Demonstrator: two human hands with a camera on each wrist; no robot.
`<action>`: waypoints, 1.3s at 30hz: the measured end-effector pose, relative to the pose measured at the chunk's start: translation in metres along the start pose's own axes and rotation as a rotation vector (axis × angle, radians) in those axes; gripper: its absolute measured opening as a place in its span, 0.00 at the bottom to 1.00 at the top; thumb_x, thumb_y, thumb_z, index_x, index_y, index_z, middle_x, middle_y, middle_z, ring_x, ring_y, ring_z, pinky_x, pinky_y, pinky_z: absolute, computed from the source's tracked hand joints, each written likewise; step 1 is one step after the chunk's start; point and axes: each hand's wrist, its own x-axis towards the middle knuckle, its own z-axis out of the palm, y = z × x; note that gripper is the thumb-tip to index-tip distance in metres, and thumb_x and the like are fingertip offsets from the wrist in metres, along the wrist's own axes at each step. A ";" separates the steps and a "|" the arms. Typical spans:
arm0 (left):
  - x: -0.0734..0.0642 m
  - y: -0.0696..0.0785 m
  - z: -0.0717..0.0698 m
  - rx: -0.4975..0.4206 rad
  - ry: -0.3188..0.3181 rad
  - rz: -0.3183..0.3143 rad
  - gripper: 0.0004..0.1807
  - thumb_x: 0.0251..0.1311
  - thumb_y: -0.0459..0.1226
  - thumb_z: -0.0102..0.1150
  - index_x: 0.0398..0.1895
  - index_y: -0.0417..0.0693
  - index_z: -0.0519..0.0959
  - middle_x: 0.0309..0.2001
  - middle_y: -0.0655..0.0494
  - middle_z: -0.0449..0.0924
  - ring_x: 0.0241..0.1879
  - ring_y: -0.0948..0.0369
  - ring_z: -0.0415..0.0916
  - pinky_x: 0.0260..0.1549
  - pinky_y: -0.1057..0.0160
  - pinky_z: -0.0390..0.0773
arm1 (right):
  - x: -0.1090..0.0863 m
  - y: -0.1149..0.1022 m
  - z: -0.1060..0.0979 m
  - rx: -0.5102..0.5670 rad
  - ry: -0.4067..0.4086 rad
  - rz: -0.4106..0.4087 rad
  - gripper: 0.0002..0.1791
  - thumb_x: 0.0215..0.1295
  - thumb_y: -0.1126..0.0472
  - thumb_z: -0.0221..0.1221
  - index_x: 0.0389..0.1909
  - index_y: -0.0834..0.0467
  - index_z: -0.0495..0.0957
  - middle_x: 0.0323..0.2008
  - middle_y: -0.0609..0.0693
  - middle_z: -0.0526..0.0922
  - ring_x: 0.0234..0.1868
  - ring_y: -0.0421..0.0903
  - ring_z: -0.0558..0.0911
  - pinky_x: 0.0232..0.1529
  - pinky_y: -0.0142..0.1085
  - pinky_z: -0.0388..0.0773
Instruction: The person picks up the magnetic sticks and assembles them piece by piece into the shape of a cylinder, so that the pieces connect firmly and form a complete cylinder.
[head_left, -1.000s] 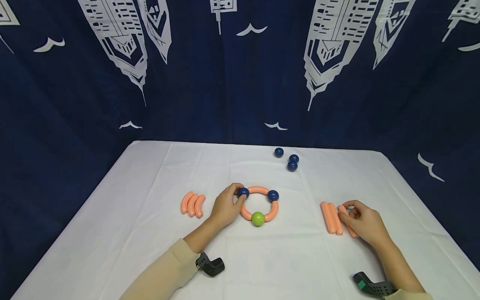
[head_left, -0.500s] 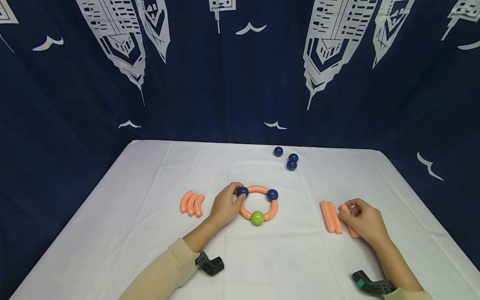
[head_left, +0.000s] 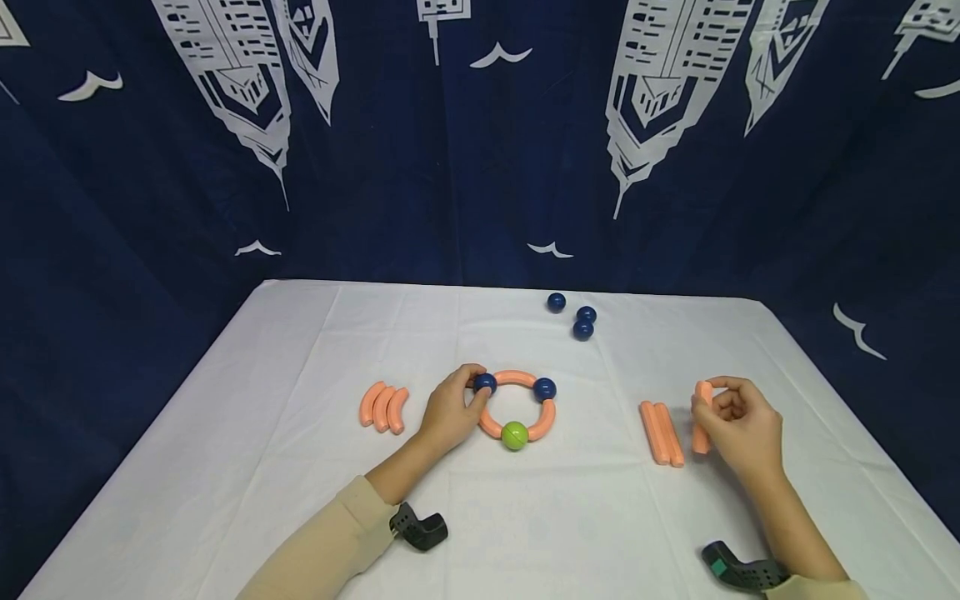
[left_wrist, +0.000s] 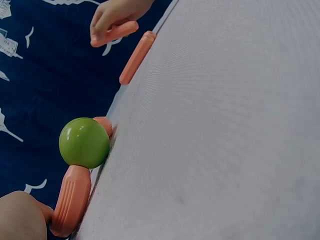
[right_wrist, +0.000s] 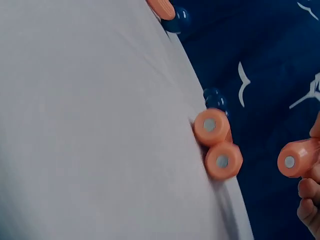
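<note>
A ring of orange curved rods (head_left: 514, 377) joined by balls lies mid-table. A green ball (head_left: 514, 436) forms its near point and a blue ball (head_left: 544, 389) its far right. My left hand (head_left: 452, 410) pinches the ring's other blue ball (head_left: 485, 383) between thumb and fingers. My right hand (head_left: 746, 427) grips a straight orange rod (head_left: 702, 417), raised off the table as both wrist views show. A grey disc sits in that rod's end (right_wrist: 289, 161). Beside it, two more straight rods (head_left: 662, 433) lie side by side on the cloth.
Three curved orange rods (head_left: 383, 407) lie in a row left of my left hand. Three loose blue balls (head_left: 582, 330) rest near the far edge of the white-covered table (head_left: 375, 517). Behind it hangs a dark blue printed curtain (head_left: 450, 167).
My right hand has lifted the third straight rod off the table, moved it slightly right and away from me, and turned it nearly upright in view. The left hand stays on the ring.
</note>
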 end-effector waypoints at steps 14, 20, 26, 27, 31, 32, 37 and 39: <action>0.001 0.000 -0.001 -0.005 -0.005 0.003 0.16 0.65 0.36 0.59 0.54 0.42 0.76 0.44 0.50 0.80 0.46 0.55 0.78 0.48 0.53 0.75 | -0.001 -0.049 0.022 0.205 -0.083 -0.090 0.16 0.54 0.76 0.64 0.44 0.66 0.74 0.19 0.44 0.77 0.19 0.37 0.73 0.24 0.25 0.69; 0.001 0.000 -0.001 0.004 -0.008 -0.003 0.16 0.65 0.37 0.59 0.54 0.43 0.76 0.45 0.49 0.81 0.46 0.54 0.78 0.49 0.53 0.75 | -0.001 -0.066 0.037 0.242 -0.163 -0.142 0.17 0.55 0.75 0.64 0.45 0.65 0.74 0.22 0.44 0.79 0.21 0.37 0.75 0.27 0.24 0.71; 0.000 -0.002 0.000 0.000 -0.014 -0.010 0.16 0.65 0.37 0.59 0.55 0.43 0.76 0.46 0.49 0.80 0.47 0.54 0.78 0.50 0.53 0.74 | -0.003 -0.098 0.052 0.275 -0.212 -0.192 0.16 0.53 0.79 0.64 0.43 0.69 0.73 0.22 0.48 0.78 0.22 0.37 0.75 0.26 0.25 0.72; 0.000 -0.002 0.000 0.000 -0.016 -0.010 0.16 0.65 0.37 0.59 0.55 0.43 0.76 0.46 0.49 0.80 0.47 0.54 0.78 0.50 0.53 0.74 | -0.004 -0.104 0.054 0.280 -0.210 -0.214 0.16 0.52 0.80 0.63 0.42 0.70 0.73 0.21 0.49 0.78 0.22 0.38 0.74 0.26 0.25 0.72; 0.000 -0.002 0.000 0.005 -0.018 -0.008 0.16 0.66 0.37 0.58 0.55 0.43 0.76 0.46 0.49 0.80 0.47 0.54 0.78 0.49 0.53 0.75 | -0.008 -0.122 0.065 0.310 -0.216 -0.303 0.16 0.48 0.82 0.63 0.40 0.73 0.72 0.20 0.50 0.76 0.21 0.37 0.73 0.25 0.24 0.71; 0.000 -0.003 0.000 0.005 -0.016 -0.003 0.16 0.66 0.37 0.58 0.55 0.43 0.76 0.46 0.49 0.80 0.47 0.54 0.78 0.49 0.53 0.75 | -0.009 -0.127 0.068 0.318 -0.220 -0.329 0.16 0.48 0.82 0.63 0.39 0.74 0.72 0.20 0.51 0.76 0.21 0.37 0.73 0.25 0.24 0.71; 0.001 -0.003 0.000 0.012 -0.016 -0.002 0.17 0.66 0.37 0.58 0.55 0.42 0.75 0.46 0.49 0.80 0.47 0.54 0.78 0.50 0.53 0.75 | -0.012 -0.141 0.080 0.348 -0.263 -0.375 0.16 0.49 0.83 0.63 0.39 0.75 0.70 0.19 0.54 0.77 0.21 0.37 0.74 0.25 0.25 0.73; 0.001 -0.003 -0.001 0.014 -0.018 -0.002 0.17 0.66 0.38 0.58 0.56 0.42 0.75 0.46 0.49 0.80 0.48 0.54 0.78 0.51 0.53 0.74 | -0.013 -0.146 0.083 0.353 -0.282 -0.384 0.17 0.49 0.83 0.62 0.40 0.75 0.70 0.20 0.54 0.78 0.22 0.37 0.75 0.25 0.25 0.74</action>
